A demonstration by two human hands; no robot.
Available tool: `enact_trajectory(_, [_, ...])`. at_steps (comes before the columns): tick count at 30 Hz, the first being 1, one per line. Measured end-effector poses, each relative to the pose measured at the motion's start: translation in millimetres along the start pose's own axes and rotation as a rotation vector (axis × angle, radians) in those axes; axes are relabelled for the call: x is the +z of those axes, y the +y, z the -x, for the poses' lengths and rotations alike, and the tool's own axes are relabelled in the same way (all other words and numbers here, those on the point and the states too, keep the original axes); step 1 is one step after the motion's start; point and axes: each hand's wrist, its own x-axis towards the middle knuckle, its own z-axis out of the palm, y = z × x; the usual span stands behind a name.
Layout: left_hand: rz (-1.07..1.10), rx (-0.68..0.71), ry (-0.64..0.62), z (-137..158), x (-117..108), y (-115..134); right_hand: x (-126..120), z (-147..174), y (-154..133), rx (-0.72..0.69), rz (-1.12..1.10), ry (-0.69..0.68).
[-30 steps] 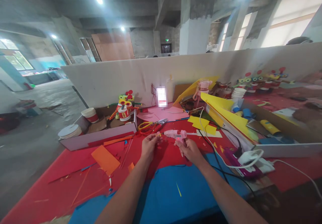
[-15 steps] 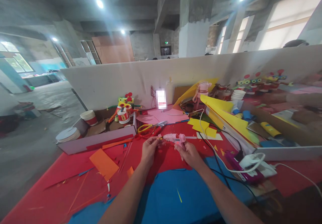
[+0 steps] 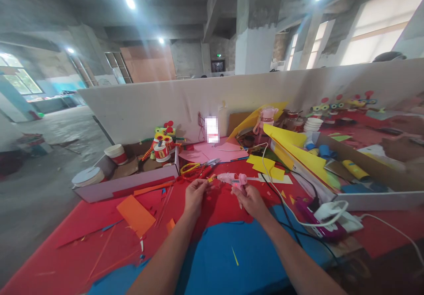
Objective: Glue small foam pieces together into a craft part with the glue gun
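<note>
My right hand [image 3: 250, 200] is wrapped round the grip of a pink glue gun [image 3: 233, 179], whose nozzle points left. A glue stick [image 3: 254, 179] pokes out of its back end. My left hand [image 3: 195, 194] pinches a small yellow paper piece [image 3: 210, 180] just left of the nozzle. The tip and the piece are very close; I cannot tell whether they touch. Beyond my left hand lie yellow-handled scissors [image 3: 190, 168] and a red-handled tool [image 3: 209, 168]. Blue paper or cloth [image 3: 228, 255] spreads below my wrists.
A box [image 3: 132, 184] at left holds paper cups and robot-like paper figures [image 3: 162, 151]. Another box [image 3: 367, 201] at right holds coloured paper. Cables run past a purple power strip [image 3: 319, 224]. An orange sheet [image 3: 136, 215] lies at left. A co-worker's hands blur at far right.
The glue gun has shifted slightly to the right, along with my right hand. More of the yellow piece in my left hand shows now. The co-worker's hands at far right have moved.
</note>
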Motion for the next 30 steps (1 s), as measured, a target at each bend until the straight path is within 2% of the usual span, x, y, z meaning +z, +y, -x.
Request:
enact_trajectory(6, [-0.040, 0.110, 0.049, -4.8, -2.5, -1.3, -6.6, -4.7, 7.8, 0.032, -0.011, 0.079])
enact_trajectory(10, [-0.067, 0.141, 0.068, -8.0, -5.0, -1.5, -18.5, -16.1, 17.4, 0.244, -0.003, 0.065])
enact_trajectory(13, [-0.096, 0.165, 0.056, -8.6, -5.1, -1.3, -29.7, -24.9, 18.9, 0.323, 0.249, 0.037])
enact_trajectory(16, [-0.137, 0.214, 0.048, -7.8, -4.2, -0.1, -38.8, -29.1, 14.4, 0.258, 0.648, 0.066])
enact_trajectory(19, [-0.207, 0.279, 0.053, -6.0, -3.0, 2.9, -38.2, -29.4, 7.4, 0.145, 0.809, 0.205])
enact_trajectory(22, [-0.289, 0.345, 0.044, -3.8, -1.5, 5.6, -19.4, -30.1, -1.0, -0.072, 0.728, 0.337])
enact_trajectory(25, [-0.334, 0.353, 0.011, -1.6, 0.6, 6.2, 14.3, -32.7, -7.4, -0.288, 0.456, 0.221])
enact_trajectory(28, [-0.336, 0.339, -0.028, 0.5, 2.6, 5.4, 44.2, -34.7, -7.1, -0.341, 0.332, 0.175])
enact_trajectory(30, [-0.321, 0.334, -0.052, 1.5, 3.6, 5.2, 54.0, -34.6, -4.2, -0.360, 0.263, 0.171])
